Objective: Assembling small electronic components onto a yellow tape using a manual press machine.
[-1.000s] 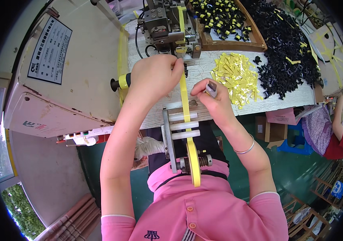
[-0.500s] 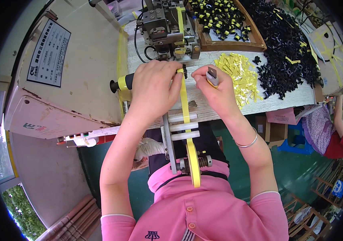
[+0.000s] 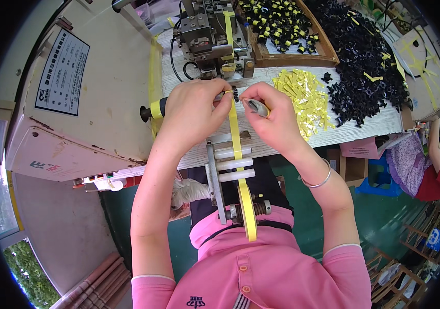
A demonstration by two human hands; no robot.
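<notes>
My left hand (image 3: 194, 110) is closed, thumb and forefinger pinching a small black plastic part (image 3: 235, 93) with a bit of yellow at its edge. The fingertips partly cover it. Close on its right is my right hand (image 3: 276, 118), its fingers curled round a short silvery metal tool (image 3: 257, 107) that points up and left; its exact kind is unclear. The right fingertips come near the black part; whether they touch it I cannot tell. Beneath the hands a yellow tape (image 3: 234, 126) runs down over white rollers (image 3: 236, 165) to a tape roll (image 3: 248, 211) at my waist.
A metal machine (image 3: 202, 44) stands just beyond my hands, a big beige cabinet (image 3: 96, 118) at left. To the right lie yellow strips (image 3: 302, 98), a heap of black parts (image 3: 366, 77) and a wooden tray (image 3: 297, 59) of yellow-banded parts. Another person (image 3: 418, 165) is far right.
My right hand has shifted slightly left and down, and the tool in it has tilted further left. My left hand has moved a little left, still pinching the black part.
</notes>
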